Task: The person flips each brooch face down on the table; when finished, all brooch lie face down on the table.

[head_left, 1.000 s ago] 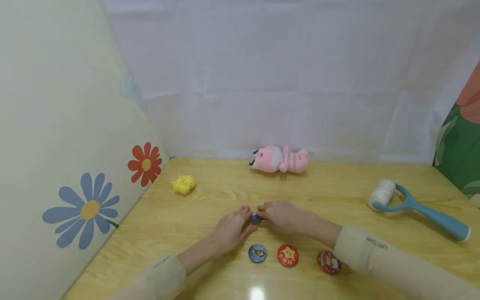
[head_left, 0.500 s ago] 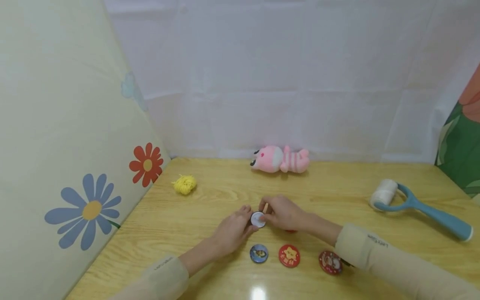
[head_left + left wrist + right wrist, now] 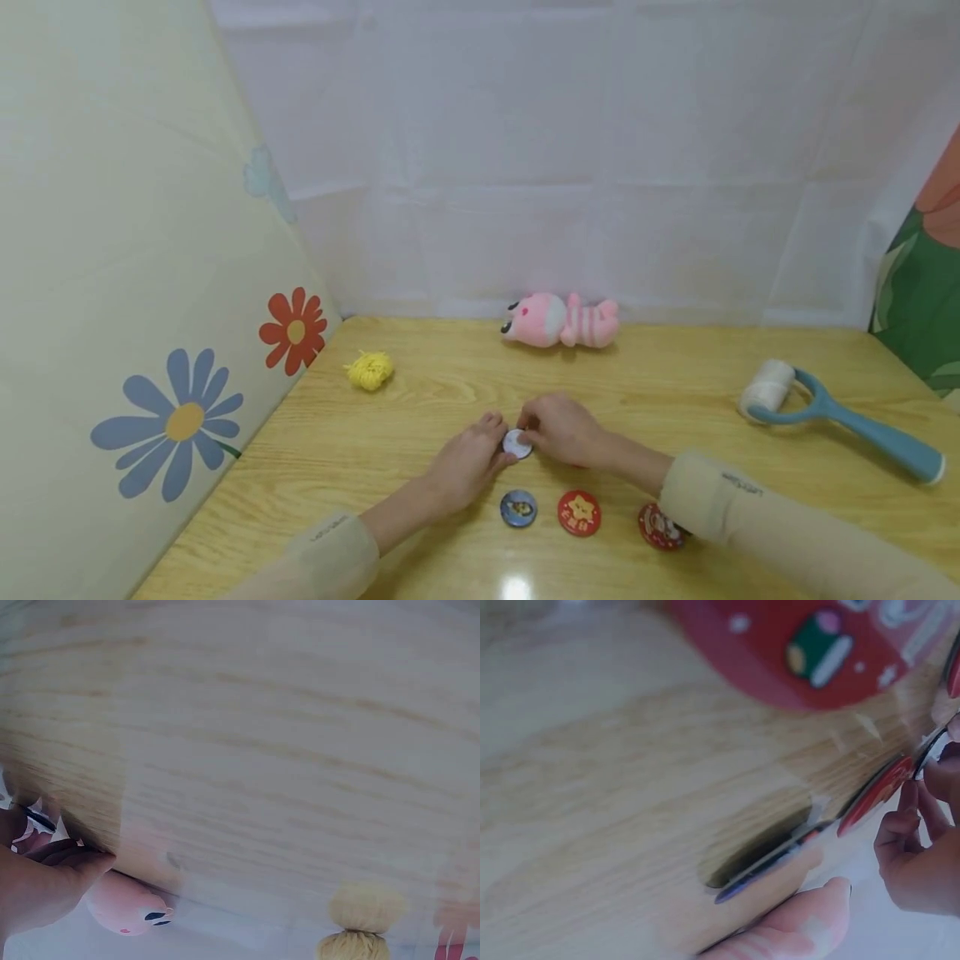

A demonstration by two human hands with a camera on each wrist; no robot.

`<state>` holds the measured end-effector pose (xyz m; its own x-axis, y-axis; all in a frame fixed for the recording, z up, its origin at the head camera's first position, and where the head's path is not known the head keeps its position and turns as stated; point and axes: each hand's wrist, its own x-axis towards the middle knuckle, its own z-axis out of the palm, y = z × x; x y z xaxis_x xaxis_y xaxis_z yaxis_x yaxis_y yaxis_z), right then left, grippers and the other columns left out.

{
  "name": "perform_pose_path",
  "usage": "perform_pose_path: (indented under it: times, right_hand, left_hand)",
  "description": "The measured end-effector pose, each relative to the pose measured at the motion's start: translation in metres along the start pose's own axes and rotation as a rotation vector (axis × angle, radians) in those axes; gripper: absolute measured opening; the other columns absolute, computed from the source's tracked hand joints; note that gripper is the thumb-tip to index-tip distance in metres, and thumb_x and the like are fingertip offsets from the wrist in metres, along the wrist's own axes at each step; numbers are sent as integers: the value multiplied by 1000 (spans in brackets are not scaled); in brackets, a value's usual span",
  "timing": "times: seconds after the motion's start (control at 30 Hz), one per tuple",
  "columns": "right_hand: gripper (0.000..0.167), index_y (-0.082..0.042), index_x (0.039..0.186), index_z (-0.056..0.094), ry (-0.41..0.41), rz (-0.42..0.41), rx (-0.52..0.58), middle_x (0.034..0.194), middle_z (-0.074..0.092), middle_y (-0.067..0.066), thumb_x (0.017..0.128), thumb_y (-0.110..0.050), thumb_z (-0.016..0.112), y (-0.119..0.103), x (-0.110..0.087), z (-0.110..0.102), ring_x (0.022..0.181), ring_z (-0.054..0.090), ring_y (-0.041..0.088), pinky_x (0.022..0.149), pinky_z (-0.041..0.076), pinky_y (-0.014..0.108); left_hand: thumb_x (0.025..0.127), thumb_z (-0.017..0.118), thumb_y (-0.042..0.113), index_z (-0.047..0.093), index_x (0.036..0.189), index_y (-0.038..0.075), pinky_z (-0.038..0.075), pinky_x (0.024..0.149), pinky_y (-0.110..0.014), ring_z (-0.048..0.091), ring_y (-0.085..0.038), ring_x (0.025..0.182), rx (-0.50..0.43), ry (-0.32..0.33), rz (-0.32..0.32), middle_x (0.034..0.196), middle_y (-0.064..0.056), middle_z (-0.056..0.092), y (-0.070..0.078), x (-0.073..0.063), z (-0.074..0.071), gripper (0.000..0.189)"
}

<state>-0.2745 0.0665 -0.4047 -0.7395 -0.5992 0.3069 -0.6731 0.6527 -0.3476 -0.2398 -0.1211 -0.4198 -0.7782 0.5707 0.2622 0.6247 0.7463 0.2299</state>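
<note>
White badge (image 3: 512,444) is held at its edge between slightly parted thumb and fingers of the left hand (image 3: 465,462), and pinched by curled fingers of the right hand (image 3: 566,429).

White disc (image 3: 517,444), blue badge (image 3: 518,508), red badge (image 3: 579,513) with 1 yellow star (image 3: 580,505), pink-and-white striped plush (image 3: 559,322)

My left hand (image 3: 461,462) and my right hand (image 3: 562,432) meet at round white-faced badge (image 3: 515,445); hardly any gap between. Nearer me: round blue badge (image 3: 518,508) and round red star badge (image 3: 579,512) block low pass; round dark-red badge (image 3: 658,527) partly screened by my beige sleeve (image 3: 697,496). Bare wooden tabletop (image 3: 450,387) passable beyond, up to pink striped plush toy (image 3: 551,321). Far left, yellow yarn ball (image 3: 369,370) obstructs; far right, white roller with blue handle (image 3: 813,408).
</note>
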Motion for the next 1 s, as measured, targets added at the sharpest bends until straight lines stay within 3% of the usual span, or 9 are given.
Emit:
perform_pose_path:
  times: [0.13, 0.23, 0.37, 0.47, 0.53, 0.73, 0.8, 1.0]
  right_hand:
    - [10, -10, 90, 72, -4, 17, -27, 82, 63, -1, 85, -18, 76, 0, -3, -2, 77, 58, 13, 68, 51, 27]
    - [11, -11, 92, 71, 1, 34, -61, 87, 62, 0, 87, -21, 73, 3, -7, -9, 80, 58, 14, 69, 53, 28]
    - [22, -10, 99, 71, -11, 57, -86, 102, 66, 7, 88, -29, 72, 11, -17, -27, 98, 60, 24, 83, 55, 38]
    - [33, -5, 106, 70, -55, 64, -77, 118, 63, 15, 88, -33, 72, 22, -27, -41, 114, 56, 32, 96, 49, 47]
    - [40, -2, 110, 69, -91, 62, -64, 122, 61, 17, 87, -35, 72, 30, -36, -49, 117, 54, 34, 99, 47, 49]
    - [52, 0, 113, 68, -126, -8, -71, 108, 62, 12, 81, -40, 78, 45, -60, -63, 100, 57, 27, 87, 53, 43]
    - [53, -1, 114, 68, -117, -30, -73, 104, 62, 9, 80, -41, 78, 46, -65, -62, 94, 54, 21, 81, 53, 38]
    - [45, -4, 111, 70, -101, -62, -108, 98, 62, 3, 81, -37, 78, 44, -70, -54, 89, 51, 15, 74, 52, 30]
  left_hand:
    - [95, 65, 24, 62, 103, 0, 56, 84, -41, 62, -28, 101, 12, -1, 21, 101, -11, 59, 0, 2, 0, 25]
    - [95, 64, 27, 62, 100, 2, 51, 93, -49, 61, -28, 102, 38, -4, 21, 100, -11, 61, 1, 4, -3, 25]
    - [96, 62, 33, 63, 103, 3, 37, 107, -57, 57, -33, 116, 34, -18, -18, 114, -18, 63, 5, 9, -8, 31]
    - [96, 61, 38, 63, 114, 2, 32, 111, -53, 49, -35, 127, 15, -49, -47, 130, -21, 57, 11, 16, -9, 41]
    - [96, 60, 42, 63, 115, 2, 33, 112, -49, 48, -34, 129, 18, -86, -38, 135, -22, 54, 17, 22, -7, 45]
    - [95, 58, 47, 58, 124, -3, 33, 113, -44, 42, -35, 134, 72, -183, 56, 141, -24, 47, 34, 40, 5, 58]
    - [94, 58, 48, 53, 133, -4, 33, 112, -43, 42, -34, 134, 90, -196, 54, 142, -24, 46, 37, 44, 6, 65]
    - [93, 61, 46, 55, 131, -3, 36, 110, -41, 42, -34, 134, 79, -198, 22, 142, -24, 45, 40, 47, 8, 62]
